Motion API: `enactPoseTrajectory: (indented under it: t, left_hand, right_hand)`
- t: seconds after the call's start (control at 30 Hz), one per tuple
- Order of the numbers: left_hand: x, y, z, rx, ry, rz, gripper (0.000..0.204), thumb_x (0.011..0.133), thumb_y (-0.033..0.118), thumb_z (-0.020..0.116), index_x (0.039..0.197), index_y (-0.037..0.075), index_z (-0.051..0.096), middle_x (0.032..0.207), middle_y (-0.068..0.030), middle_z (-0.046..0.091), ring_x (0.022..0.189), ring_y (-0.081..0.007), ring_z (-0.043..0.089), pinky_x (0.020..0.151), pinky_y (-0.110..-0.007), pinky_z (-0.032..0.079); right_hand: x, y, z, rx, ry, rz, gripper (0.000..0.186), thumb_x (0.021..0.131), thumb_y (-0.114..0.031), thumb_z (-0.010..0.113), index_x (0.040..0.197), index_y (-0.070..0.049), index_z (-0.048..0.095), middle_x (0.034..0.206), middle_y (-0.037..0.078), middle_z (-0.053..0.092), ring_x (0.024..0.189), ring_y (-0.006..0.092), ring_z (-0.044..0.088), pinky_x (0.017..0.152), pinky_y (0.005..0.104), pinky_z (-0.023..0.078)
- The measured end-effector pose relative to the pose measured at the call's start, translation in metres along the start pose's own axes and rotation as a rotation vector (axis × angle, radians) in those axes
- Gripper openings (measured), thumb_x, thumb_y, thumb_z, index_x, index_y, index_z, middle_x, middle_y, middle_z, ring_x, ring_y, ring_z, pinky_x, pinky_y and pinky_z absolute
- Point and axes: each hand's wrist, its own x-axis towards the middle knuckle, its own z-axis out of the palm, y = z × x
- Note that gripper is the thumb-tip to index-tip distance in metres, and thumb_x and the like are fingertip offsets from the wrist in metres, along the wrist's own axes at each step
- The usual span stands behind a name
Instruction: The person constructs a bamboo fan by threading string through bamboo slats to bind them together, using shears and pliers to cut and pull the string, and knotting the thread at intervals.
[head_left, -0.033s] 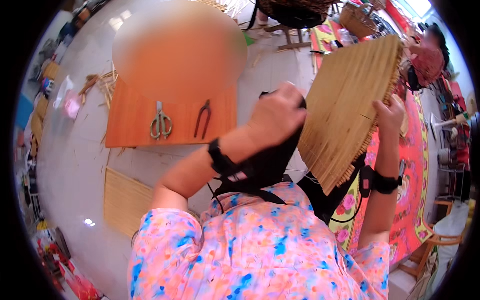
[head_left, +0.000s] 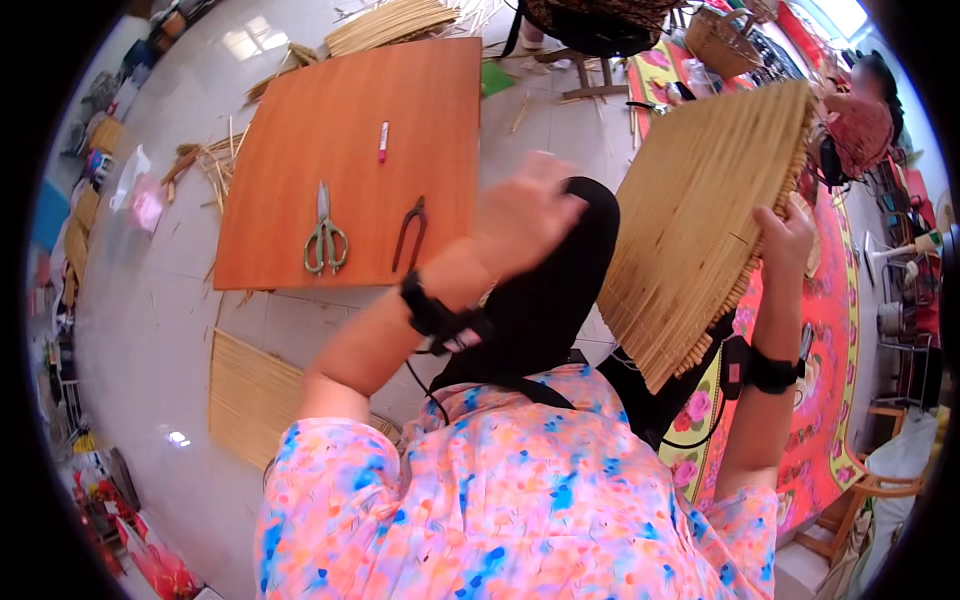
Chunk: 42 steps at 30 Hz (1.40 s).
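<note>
My right hand [head_left: 788, 238] grips the right edge of a stiff panel of straw-coloured stalks [head_left: 710, 220], stitched side by side. Tilted, the panel stands up beside my right knee, its stalk ends making a bumpy right edge. My left hand [head_left: 530, 215] is in the air above my black-clad left knee, apart from the panel. Motion smears its fingers, so their shape is unclear. Closest to it on the orange-brown board [head_left: 290, 130] lies a pair of dark pincers [head_left: 409, 235]. Green-handled scissors [head_left: 325, 235] and a pink-and-white marker [head_left: 383, 142] lie there too.
Another stalk panel [head_left: 250, 390] rests on the floor at the left. Loose stalks [head_left: 205, 160] and a stalk bundle [head_left: 390, 25] lie around the board. A pink floral cloth [head_left: 820, 420] spreads at the right. A wicker basket [head_left: 722, 45] and a person [head_left: 858, 125] are farther back.
My left hand has shifted slightly left and down. The round blur over the board is gone, showing the marker and the far part of the board. My right hand still grips the panel.
</note>
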Motion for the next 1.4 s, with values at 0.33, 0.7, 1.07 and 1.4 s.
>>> enactPoseTrajectory:
  t: [0.33, 0.7, 1.07, 1.4]
  left_hand:
    - [-0.121, -0.212, 0.027, 0.617, -0.094, -0.352, 0.037, 0.082, 0.028, 0.07, 0.107, 0.003, 0.059, 0.099, -0.0197, 0.056, 0.096, -0.0368, 0.056, 0.083, -0.044, 0.049]
    - [-0.009, -0.002, 0.025, -1.19, -0.265, -0.395, 0.022, 0.09, 0.005, 0.051, 0.111, 0.0, 0.059, 0.107, -0.0079, 0.058, 0.096, -0.0168, 0.058, 0.082, -0.03, 0.052]
    - [-0.023, 0.08, 0.107, -0.619, -0.237, 0.275, 0.01, 0.076, 0.002, 0.063, 0.083, -0.004, 0.059, 0.108, -0.0198, 0.047, 0.079, -0.0288, 0.057, 0.069, -0.036, 0.049]
    - [-0.012, 0.091, 0.108, -0.42, -0.164, 0.337, 0.014, 0.073, 0.005, 0.065, 0.084, -0.002, 0.06, 0.104, -0.0175, 0.051, 0.077, -0.0278, 0.058, 0.065, -0.037, 0.05]
  right_hand:
    - [-0.03, -0.016, -0.002, 0.207, 0.002, 0.124, 0.034, 0.075, -0.006, 0.062, 0.106, 0.006, 0.065, 0.086, 0.006, 0.069, 0.072, 0.0107, 0.062, 0.064, 0.0239, 0.048]
    - [-0.044, -0.025, 0.012, 0.244, 0.06, 0.114, 0.029, 0.07, -0.007, 0.068, 0.096, 0.005, 0.067, 0.072, 0.003, 0.066, 0.059, 0.0056, 0.056, 0.055, 0.0245, 0.046]
    - [-0.051, -0.015, 0.011, 0.235, 0.154, 0.113, 0.028, 0.071, -0.009, 0.068, 0.094, 0.006, 0.066, 0.071, 0.003, 0.064, 0.06, 0.0053, 0.053, 0.055, 0.0247, 0.045]
    - [-0.053, -0.021, 0.015, 0.208, 0.159, 0.149, 0.026, 0.072, -0.01, 0.069, 0.093, 0.006, 0.066, 0.066, 0.002, 0.063, 0.057, 0.0049, 0.053, 0.053, 0.0245, 0.044]
